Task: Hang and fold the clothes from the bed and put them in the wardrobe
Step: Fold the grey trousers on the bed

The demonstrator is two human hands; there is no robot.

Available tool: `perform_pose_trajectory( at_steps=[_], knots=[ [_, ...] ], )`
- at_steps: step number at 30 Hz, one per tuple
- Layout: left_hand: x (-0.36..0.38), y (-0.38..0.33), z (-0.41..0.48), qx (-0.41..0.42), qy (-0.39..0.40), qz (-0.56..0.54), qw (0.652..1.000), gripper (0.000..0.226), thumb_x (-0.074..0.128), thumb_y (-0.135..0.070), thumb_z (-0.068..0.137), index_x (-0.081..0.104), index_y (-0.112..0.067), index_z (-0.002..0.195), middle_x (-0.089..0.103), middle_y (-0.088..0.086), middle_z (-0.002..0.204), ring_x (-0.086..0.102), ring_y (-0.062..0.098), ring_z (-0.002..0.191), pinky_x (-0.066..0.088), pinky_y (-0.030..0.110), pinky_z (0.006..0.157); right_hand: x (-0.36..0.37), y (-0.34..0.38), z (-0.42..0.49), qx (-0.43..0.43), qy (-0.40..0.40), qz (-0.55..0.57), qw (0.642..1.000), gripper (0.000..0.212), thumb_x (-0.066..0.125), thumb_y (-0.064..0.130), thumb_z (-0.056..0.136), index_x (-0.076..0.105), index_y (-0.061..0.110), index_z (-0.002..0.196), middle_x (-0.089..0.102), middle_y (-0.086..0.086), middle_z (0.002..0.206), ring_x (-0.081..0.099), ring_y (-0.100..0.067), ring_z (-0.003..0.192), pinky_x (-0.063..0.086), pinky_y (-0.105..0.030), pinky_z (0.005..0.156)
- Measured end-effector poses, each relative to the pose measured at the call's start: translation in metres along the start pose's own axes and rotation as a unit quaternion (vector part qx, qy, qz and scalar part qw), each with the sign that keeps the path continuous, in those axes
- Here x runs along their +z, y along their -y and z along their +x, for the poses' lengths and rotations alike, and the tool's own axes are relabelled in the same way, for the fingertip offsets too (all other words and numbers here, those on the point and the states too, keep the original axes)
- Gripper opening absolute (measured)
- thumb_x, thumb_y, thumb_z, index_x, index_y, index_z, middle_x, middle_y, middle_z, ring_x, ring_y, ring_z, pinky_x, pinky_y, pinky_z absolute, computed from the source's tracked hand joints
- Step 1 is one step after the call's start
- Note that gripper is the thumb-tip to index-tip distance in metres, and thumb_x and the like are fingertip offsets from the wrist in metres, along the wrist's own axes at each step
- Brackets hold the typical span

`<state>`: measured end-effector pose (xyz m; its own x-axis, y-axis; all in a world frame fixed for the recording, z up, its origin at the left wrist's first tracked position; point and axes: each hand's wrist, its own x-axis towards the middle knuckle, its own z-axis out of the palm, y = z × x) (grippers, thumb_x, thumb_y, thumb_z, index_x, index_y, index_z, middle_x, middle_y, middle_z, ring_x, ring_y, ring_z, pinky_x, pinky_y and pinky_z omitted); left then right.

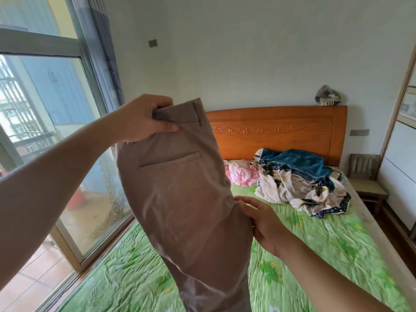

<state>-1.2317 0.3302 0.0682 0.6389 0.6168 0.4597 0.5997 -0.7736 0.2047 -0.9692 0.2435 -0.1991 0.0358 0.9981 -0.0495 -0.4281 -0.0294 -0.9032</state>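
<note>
Beige trousers hang in the air over the bed, back pocket facing me. My left hand grips their waistband at the top, fingers curled round the cloth. My right hand is lower, at the trousers' right edge, fingers fairly straight and touching the cloth; whether it holds the fabric is hidden. The trouser legs drop out of view at the bottom. A pink garment and a crumpled white, blue-patterned cloth lie near the headboard.
The bed has a green floral sheet and an orange wooden headboard. A sliding glass door runs along the left. A wooden chair stands at the bed's right, beside a white wardrobe front.
</note>
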Motion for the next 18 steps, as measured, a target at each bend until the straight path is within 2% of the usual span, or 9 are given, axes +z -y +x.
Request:
perform_pose_trajectory(
  at_steps=[2, 3, 6, 9, 12, 14, 15, 17, 18],
  knots=[
    [0.0, 0.001, -0.001, -0.002, 0.002, -0.002, 1.0, 0.03, 0.079, -0.022, 0.085, 0.054, -0.026, 0.07, 0.056, -0.021, 0.064, 0.053, -0.006, 0.062, 0.037, 0.004, 0.058, 0.002, -0.003, -0.001, 0.01, -0.007, 0.015, 1.0, 0.025, 0.069, 0.004, 0.088, 0.07, -0.001, 0.113, 0.074, -0.023, 0.106, 0.071, -0.031, 0.096, 0.06, -0.036, 0.078],
    [-0.002, 0.003, -0.002, -0.004, 0.002, -0.001, 1.0, 0.029, 0.079, -0.022, 0.085, 0.054, -0.025, 0.071, 0.057, -0.02, 0.065, 0.053, -0.006, 0.062, 0.037, 0.003, 0.058, -0.001, -0.006, -0.001, 0.007, -0.031, 0.025, 0.999, 0.021, 0.067, -0.001, 0.088, 0.07, -0.005, 0.109, 0.073, -0.025, 0.105, 0.07, -0.034, 0.095, 0.06, -0.036, 0.078],
    [-0.009, 0.012, -0.007, -0.018, -0.007, -0.005, 1.0, 0.025, 0.078, -0.024, 0.086, 0.057, -0.017, 0.074, 0.059, -0.011, 0.069, 0.054, -0.005, 0.062, 0.037, 0.003, 0.057, -0.008, -0.009, -0.006, -0.005, -0.08, 0.097, 0.992, 0.009, 0.063, -0.001, 0.09, 0.071, -0.004, 0.094, 0.073, -0.021, 0.087, 0.069, -0.028, 0.078, 0.058, -0.033, 0.065],
    [-0.01, 0.016, -0.009, -0.039, -0.018, -0.017, 0.999, 0.025, 0.079, -0.024, 0.086, 0.06, -0.009, 0.079, 0.058, -0.002, 0.069, 0.054, -0.005, 0.061, 0.038, 0.002, 0.056, -0.012, -0.009, -0.01, -0.003, -0.074, 0.114, 0.991, 0.015, 0.062, 0.006, 0.093, 0.074, 0.005, 0.083, 0.073, -0.014, 0.081, 0.069, -0.022, 0.073, 0.056, -0.032, 0.062],
    [-0.006, 0.012, -0.01, -0.039, 0.0, -0.022, 0.999, 0.022, 0.078, -0.025, 0.086, 0.061, -0.012, 0.079, 0.061, -0.003, 0.072, 0.057, -0.005, 0.063, 0.039, 0.003, 0.056, -0.017, -0.008, -0.013, -0.047, -0.103, -0.083, 0.99, 0.019, 0.063, 0.011, 0.096, 0.074, 0.014, 0.08, 0.068, -0.008, 0.088, 0.062, -0.024, 0.087, 0.047, -0.033, 0.074],
    [-0.004, 0.006, -0.01, -0.027, 0.016, -0.025, 0.999, 0.024, 0.078, -0.026, 0.086, 0.058, -0.024, 0.073, 0.059, -0.01, 0.069, 0.055, -0.004, 0.062, 0.038, 0.003, 0.057, -0.015, 0.003, -0.015, -0.097, -0.113, -0.25, 0.957, 0.006, 0.068, 0.023, 0.095, 0.074, 0.022, 0.092, 0.064, 0.001, 0.108, 0.058, -0.02, 0.11, 0.041, -0.033, 0.089],
    [-0.004, 0.001, -0.01, -0.018, 0.019, -0.022, 0.999, 0.029, 0.078, -0.025, 0.086, 0.055, -0.027, 0.069, 0.057, -0.015, 0.066, 0.054, -0.004, 0.061, 0.037, 0.004, 0.057, -0.008, 0.013, -0.018, -0.119, -0.093, -0.291, 0.945, 0.012, 0.072, 0.035, 0.091, 0.072, 0.031, 0.102, 0.059, 0.01, 0.122, 0.052, -0.012, 0.122, 0.037, -0.03, 0.096],
    [-0.002, -0.008, -0.007, -0.003, 0.026, -0.013, 1.0, 0.032, 0.078, -0.025, 0.086, 0.051, -0.026, 0.068, 0.054, -0.019, 0.064, 0.051, -0.004, 0.061, 0.036, 0.005, 0.057, 0.017, 0.043, -0.022, -0.154, -0.019, -0.337, 0.929, 0.051, 0.073, 0.062, 0.079, 0.059, 0.047, 0.125, 0.047, 0.026, 0.141, 0.04, 0.002, 0.134, 0.032, -0.028, 0.106],
    [-0.002, -0.013, -0.006, 0.006, 0.032, -0.008, 0.999, 0.033, 0.079, -0.026, 0.086, 0.051, -0.025, 0.069, 0.053, -0.018, 0.065, 0.049, -0.004, 0.06, 0.035, 0.006, 0.057, 0.034, 0.06, -0.023, -0.17, 0.009, -0.348, 0.922, 0.068, 0.074, 0.07, 0.074, 0.051, 0.048, 0.134, 0.045, 0.029, 0.143, 0.04, 0.003, 0.135, 0.033, -0.03, 0.108]
  ],
)
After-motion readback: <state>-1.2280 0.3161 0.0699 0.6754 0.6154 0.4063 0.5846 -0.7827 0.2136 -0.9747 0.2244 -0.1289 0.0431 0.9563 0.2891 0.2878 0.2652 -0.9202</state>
